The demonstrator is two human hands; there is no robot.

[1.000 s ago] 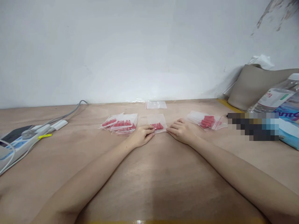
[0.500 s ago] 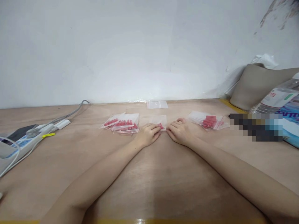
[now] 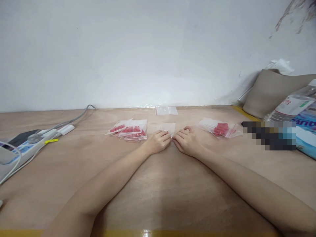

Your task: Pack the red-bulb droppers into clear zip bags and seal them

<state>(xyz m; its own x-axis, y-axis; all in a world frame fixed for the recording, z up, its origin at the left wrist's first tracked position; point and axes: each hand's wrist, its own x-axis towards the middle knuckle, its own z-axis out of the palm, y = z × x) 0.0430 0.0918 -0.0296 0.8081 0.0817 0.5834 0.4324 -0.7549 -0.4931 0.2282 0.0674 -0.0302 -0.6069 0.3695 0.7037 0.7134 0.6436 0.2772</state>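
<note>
My left hand [image 3: 158,141] and my right hand [image 3: 185,141] meet at the near edge of a small clear zip bag [image 3: 166,127] lying on the wooden table [image 3: 168,187]. Both hands pinch that bag, fingertips almost touching; the red pieces inside are mostly hidden by my fingers. A pile of filled bags with red pieces [image 3: 129,130] lies just left of my left hand. Another clear bag with red pieces [image 3: 218,128] lies to the right of my right hand. An empty clear bag [image 3: 166,110] lies farther back by the wall.
A power strip with grey cables [image 3: 29,143] sits at the left. At the right stand a grey pouch [image 3: 270,89], a plastic water bottle [image 3: 291,104] and a blue pack [image 3: 306,131]. A white wall rises behind the table.
My two hands have drawn closer together over the bag's near edge; the red pieces, visible a second ago, are now covered by my fingers.
</note>
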